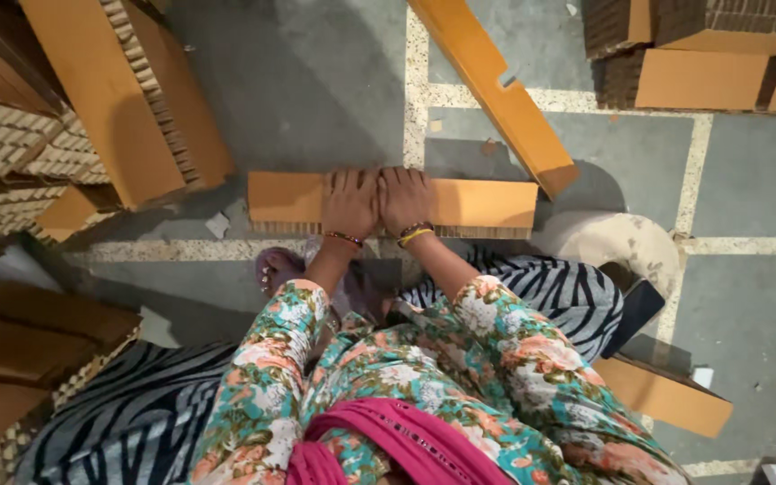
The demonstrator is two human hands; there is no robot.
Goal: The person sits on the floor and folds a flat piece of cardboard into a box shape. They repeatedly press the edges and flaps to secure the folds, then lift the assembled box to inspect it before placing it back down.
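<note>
Here both hands, left (349, 205) and right (405, 198), palms down, fingers flat, pressing honeycomb cardboard strip (487, 204), gripping nothing.

head view, steeply downward, close over floor (316, 90)

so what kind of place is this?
Likely a small workshop making honeycomb cardboard pads. Both hands, left hand and right hand, press a cardboard block on the bare stone floor, with cardboard stacks around.
</note>
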